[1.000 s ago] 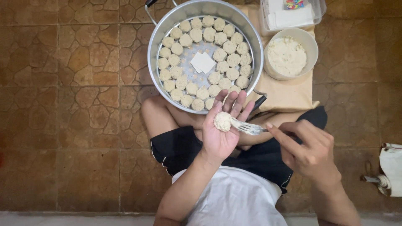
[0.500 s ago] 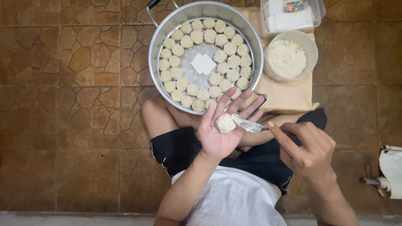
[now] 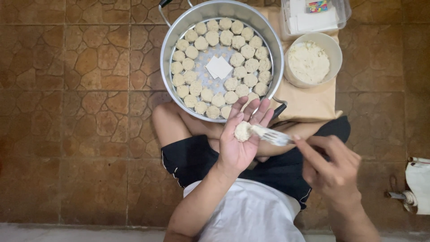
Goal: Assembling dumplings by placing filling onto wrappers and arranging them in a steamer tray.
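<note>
Dozens of small pale dumplings (image 3: 200,43) already line the round metal steamer pan (image 3: 168,49) in rings, and that pan serves as the landmark for everything else. Lying on its perforated centre are a couple of loose square wrappers (image 3: 219,67). Just below its lower rim, the left hand (image 3: 242,136) lies palm up with its fingers spread wide and flat, gripping nothing but cradling one wrapper topped with a lump of filling (image 3: 243,131) in the hollow of the palm. Reaching in from further right of the pan, a fork (image 3: 274,136) touches that lump with its tines, and the right hand (image 3: 333,172) pinches the handle between thumb and fingertips (it is blurred, so the exact grip is hard to read). Right of the pan sits a white bowl of filling (image 3: 309,60), with a clear plastic box of wrappers (image 3: 316,15) beyond it. Judging by this, the step in hand is loading and pressing filling onto the wrapper; what comes after would call for lifting the fork clear and curling the open fingers up to gather the wrapper's edges around the filling.
</note>
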